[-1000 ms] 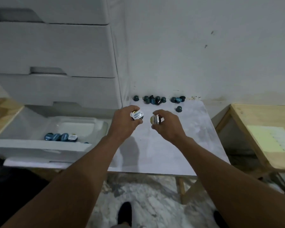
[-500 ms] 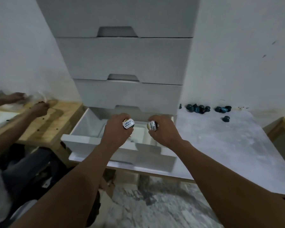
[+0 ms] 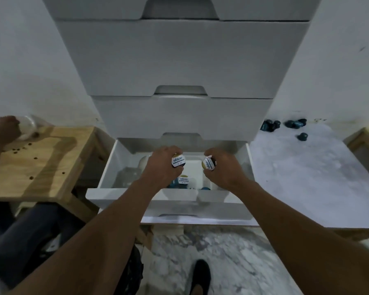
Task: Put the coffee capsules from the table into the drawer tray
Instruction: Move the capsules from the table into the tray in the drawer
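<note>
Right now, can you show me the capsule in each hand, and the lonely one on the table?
Left capsule [image 3: 178,162], head view, on its white printed lid.
Right capsule [image 3: 208,162], head view, on its lid.
Lone capsule [image 3: 302,136], head view, on its dark teal body.

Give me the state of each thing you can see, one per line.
Bottom drawer: pulled open.
Upper drawers: closed.
Left hand: grip closed on a white-lidded capsule, over the drawer.
Right hand: grip closed on a capsule.
Blue capsules: loose on the table.
</note>
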Action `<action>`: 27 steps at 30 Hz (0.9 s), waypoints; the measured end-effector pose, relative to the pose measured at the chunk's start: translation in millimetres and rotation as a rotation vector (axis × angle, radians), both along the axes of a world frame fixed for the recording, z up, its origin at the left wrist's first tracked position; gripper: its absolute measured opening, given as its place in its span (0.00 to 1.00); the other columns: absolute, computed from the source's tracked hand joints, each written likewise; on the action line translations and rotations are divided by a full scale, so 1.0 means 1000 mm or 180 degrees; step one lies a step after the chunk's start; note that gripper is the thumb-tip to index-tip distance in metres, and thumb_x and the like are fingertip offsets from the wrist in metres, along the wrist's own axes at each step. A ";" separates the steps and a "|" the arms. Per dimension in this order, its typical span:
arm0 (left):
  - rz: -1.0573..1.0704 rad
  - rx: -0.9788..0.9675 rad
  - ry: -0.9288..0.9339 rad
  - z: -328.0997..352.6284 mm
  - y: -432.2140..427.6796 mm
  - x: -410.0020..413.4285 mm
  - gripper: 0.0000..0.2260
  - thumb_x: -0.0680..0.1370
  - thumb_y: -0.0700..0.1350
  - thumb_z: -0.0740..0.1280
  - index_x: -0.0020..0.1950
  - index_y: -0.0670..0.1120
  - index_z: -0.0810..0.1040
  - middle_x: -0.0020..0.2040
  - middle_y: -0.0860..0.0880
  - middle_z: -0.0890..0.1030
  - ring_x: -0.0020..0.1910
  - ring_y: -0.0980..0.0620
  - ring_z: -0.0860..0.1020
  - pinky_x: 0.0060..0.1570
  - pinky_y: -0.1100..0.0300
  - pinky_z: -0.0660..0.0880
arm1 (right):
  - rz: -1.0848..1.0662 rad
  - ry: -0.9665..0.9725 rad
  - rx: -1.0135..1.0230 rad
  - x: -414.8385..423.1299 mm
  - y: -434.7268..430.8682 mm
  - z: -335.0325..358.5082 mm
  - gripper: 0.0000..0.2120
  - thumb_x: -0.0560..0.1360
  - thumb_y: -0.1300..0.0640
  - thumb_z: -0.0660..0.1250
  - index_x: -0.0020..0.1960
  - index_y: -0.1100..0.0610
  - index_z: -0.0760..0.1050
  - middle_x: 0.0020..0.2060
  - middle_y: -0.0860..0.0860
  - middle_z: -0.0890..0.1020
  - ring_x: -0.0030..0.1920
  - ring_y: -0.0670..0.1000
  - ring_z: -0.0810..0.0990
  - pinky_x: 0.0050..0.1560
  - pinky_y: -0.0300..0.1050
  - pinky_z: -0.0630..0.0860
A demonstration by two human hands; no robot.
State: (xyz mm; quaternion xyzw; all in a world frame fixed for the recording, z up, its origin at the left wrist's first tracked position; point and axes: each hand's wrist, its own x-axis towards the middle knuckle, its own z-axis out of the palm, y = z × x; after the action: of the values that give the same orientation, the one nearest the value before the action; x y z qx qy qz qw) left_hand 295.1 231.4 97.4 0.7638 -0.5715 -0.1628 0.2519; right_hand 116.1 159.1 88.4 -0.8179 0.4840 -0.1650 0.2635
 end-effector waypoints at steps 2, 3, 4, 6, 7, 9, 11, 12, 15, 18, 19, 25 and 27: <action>-0.0098 0.0068 -0.0047 -0.008 -0.015 -0.001 0.16 0.70 0.45 0.74 0.56 0.52 0.77 0.52 0.51 0.79 0.46 0.52 0.77 0.46 0.59 0.73 | 0.0082 0.0186 0.0029 0.003 -0.015 -0.006 0.23 0.70 0.58 0.72 0.64 0.55 0.72 0.57 0.55 0.79 0.55 0.56 0.78 0.56 0.48 0.75; -0.0118 0.0074 -0.0044 -0.012 -0.022 -0.001 0.16 0.70 0.46 0.74 0.55 0.52 0.77 0.51 0.52 0.79 0.47 0.53 0.77 0.46 0.58 0.74 | 0.0129 0.0284 0.0011 0.005 -0.023 -0.009 0.23 0.70 0.57 0.71 0.63 0.56 0.72 0.57 0.55 0.79 0.55 0.56 0.78 0.56 0.49 0.75; -0.0152 0.0116 -0.0033 -0.017 -0.029 -0.002 0.15 0.69 0.46 0.74 0.55 0.51 0.77 0.51 0.52 0.80 0.47 0.52 0.78 0.48 0.56 0.75 | 0.0184 0.0384 -0.0018 0.007 -0.031 -0.013 0.22 0.70 0.56 0.71 0.63 0.56 0.73 0.56 0.54 0.80 0.53 0.56 0.79 0.55 0.50 0.76; -0.0321 0.0290 -0.0116 -0.025 -0.040 -0.004 0.16 0.69 0.47 0.73 0.56 0.51 0.78 0.52 0.50 0.81 0.49 0.50 0.78 0.51 0.52 0.76 | 0.0309 0.0585 -0.0039 0.010 -0.042 -0.020 0.18 0.70 0.54 0.71 0.59 0.55 0.74 0.52 0.54 0.82 0.49 0.55 0.80 0.51 0.51 0.78; -0.0415 0.0397 -0.0189 -0.030 -0.045 -0.004 0.16 0.70 0.48 0.73 0.56 0.50 0.78 0.53 0.50 0.81 0.50 0.49 0.78 0.51 0.52 0.76 | 0.0389 0.0664 -0.0002 0.011 -0.047 -0.024 0.16 0.70 0.54 0.71 0.57 0.54 0.75 0.50 0.53 0.82 0.47 0.54 0.80 0.49 0.51 0.79; -0.0530 0.0555 -0.0317 -0.040 -0.055 -0.006 0.16 0.69 0.48 0.72 0.57 0.49 0.77 0.52 0.49 0.81 0.49 0.48 0.78 0.50 0.52 0.76 | 0.0572 0.0825 0.0039 0.013 -0.053 -0.032 0.13 0.69 0.53 0.71 0.53 0.53 0.76 0.47 0.53 0.82 0.46 0.55 0.80 0.47 0.50 0.79; -0.0612 0.0701 -0.0425 -0.048 -0.063 -0.008 0.18 0.69 0.49 0.72 0.58 0.50 0.77 0.53 0.49 0.81 0.49 0.48 0.78 0.51 0.52 0.76 | 0.0731 0.0977 -0.0030 0.013 -0.058 -0.039 0.12 0.69 0.52 0.70 0.52 0.54 0.77 0.47 0.55 0.81 0.49 0.57 0.78 0.48 0.49 0.77; -0.0680 0.0795 -0.0492 -0.051 -0.066 -0.009 0.19 0.69 0.49 0.72 0.58 0.50 0.76 0.53 0.49 0.81 0.50 0.48 0.78 0.52 0.51 0.76 | 0.0789 0.1024 -0.0044 0.012 -0.059 -0.042 0.13 0.70 0.52 0.69 0.53 0.55 0.77 0.49 0.55 0.80 0.51 0.57 0.77 0.49 0.49 0.75; -0.0825 0.0993 -0.0626 -0.059 -0.072 -0.008 0.18 0.70 0.50 0.70 0.59 0.51 0.76 0.55 0.50 0.80 0.53 0.48 0.77 0.55 0.50 0.75 | 0.0919 0.1237 -0.0062 0.010 -0.060 -0.048 0.15 0.73 0.51 0.67 0.56 0.56 0.76 0.52 0.57 0.77 0.55 0.57 0.74 0.51 0.49 0.73; -0.0898 0.1056 -0.0680 -0.062 -0.077 -0.007 0.18 0.71 0.51 0.69 0.60 0.52 0.75 0.55 0.50 0.80 0.54 0.48 0.76 0.56 0.50 0.73 | 0.0974 0.1381 -0.0123 0.009 -0.062 -0.051 0.14 0.74 0.50 0.66 0.56 0.56 0.77 0.52 0.56 0.78 0.56 0.57 0.73 0.51 0.50 0.73; -0.0936 0.1091 -0.0687 -0.063 -0.079 -0.007 0.17 0.71 0.51 0.69 0.59 0.52 0.76 0.54 0.50 0.80 0.54 0.48 0.76 0.56 0.50 0.73 | 0.0981 0.1419 -0.0114 0.009 -0.062 -0.052 0.13 0.74 0.50 0.66 0.55 0.56 0.76 0.53 0.56 0.79 0.56 0.57 0.73 0.51 0.50 0.73; -0.1159 0.1271 -0.0771 -0.070 -0.084 -0.011 0.16 0.69 0.50 0.68 0.56 0.52 0.76 0.51 0.50 0.81 0.52 0.47 0.77 0.52 0.52 0.73 | 0.1063 0.1554 -0.0077 0.009 -0.062 -0.054 0.14 0.74 0.50 0.66 0.57 0.55 0.75 0.56 0.54 0.78 0.62 0.57 0.70 0.56 0.51 0.72; -0.1214 0.1357 -0.0825 -0.072 -0.085 -0.011 0.17 0.69 0.51 0.68 0.57 0.51 0.76 0.52 0.50 0.80 0.53 0.47 0.76 0.53 0.51 0.73 | 0.1111 0.1561 -0.0052 0.010 -0.061 -0.054 0.15 0.74 0.49 0.67 0.58 0.55 0.76 0.56 0.54 0.78 0.62 0.57 0.70 0.56 0.52 0.72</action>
State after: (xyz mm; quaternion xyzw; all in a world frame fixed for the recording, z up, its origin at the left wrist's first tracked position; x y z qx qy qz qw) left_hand 283.9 146.3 25.1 0.6928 -0.6849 -0.2247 -0.0239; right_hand 125.7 98.2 34.7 -0.9063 0.3840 0.0813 0.1565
